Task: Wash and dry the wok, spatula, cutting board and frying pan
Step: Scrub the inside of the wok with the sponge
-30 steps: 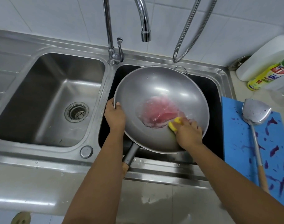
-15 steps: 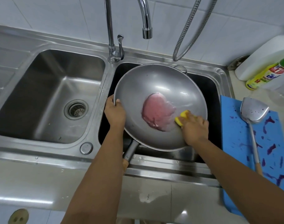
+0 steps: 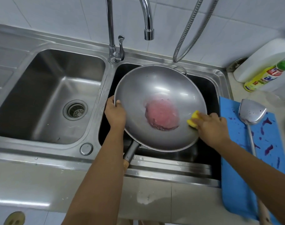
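Steel double sink [image 3: 106, 88] under white tiles: the wok [image 3: 154, 85] sits tilted in the right basin, pink water [image 3: 161, 118] pooled inside. Left hand [image 3: 115, 113] grips its rim; right hand [image 3: 210, 125] pinches a yellow sponge [image 3: 193, 119] against its wall.

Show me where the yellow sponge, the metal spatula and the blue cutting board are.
Yellow sponge [image 3: 193, 119], head view, its exposed left end.
Long-handled metal spatula [image 3: 251, 112], head view, middle of its blade.
Blue plastic cutting board [image 3: 228, 106], head view, bare far-left corner.
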